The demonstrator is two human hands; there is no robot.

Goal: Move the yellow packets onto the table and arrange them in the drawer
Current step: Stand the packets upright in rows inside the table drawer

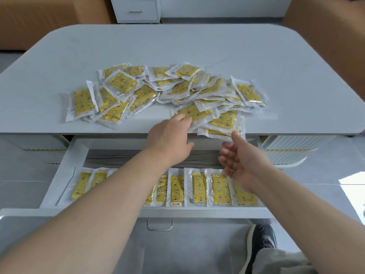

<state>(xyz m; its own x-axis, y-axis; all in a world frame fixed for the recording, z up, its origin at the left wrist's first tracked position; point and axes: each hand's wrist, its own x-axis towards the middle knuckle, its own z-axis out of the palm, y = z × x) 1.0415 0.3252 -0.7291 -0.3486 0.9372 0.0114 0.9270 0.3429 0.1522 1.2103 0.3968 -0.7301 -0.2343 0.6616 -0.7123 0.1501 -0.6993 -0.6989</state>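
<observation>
Grey floor tiles and a white cabinet lie behind the wide grey bench, whose near edge overhangs the pulled-out drawer, so packets can go straight down into it. A loose pile of yellow packets sprawls across the middle of the bench, evidently dumped for sorting, while a tidy row of packets stands side by side along the drawer's front edge. The left grip lays fairly straight fingers on one packet at the pile's near edge, likely to drag it off. The right grip hangs wide and empty over the drawer, probably ready to receive. Stars, moons and flowers show on the packets; their small print is unreadable.
</observation>
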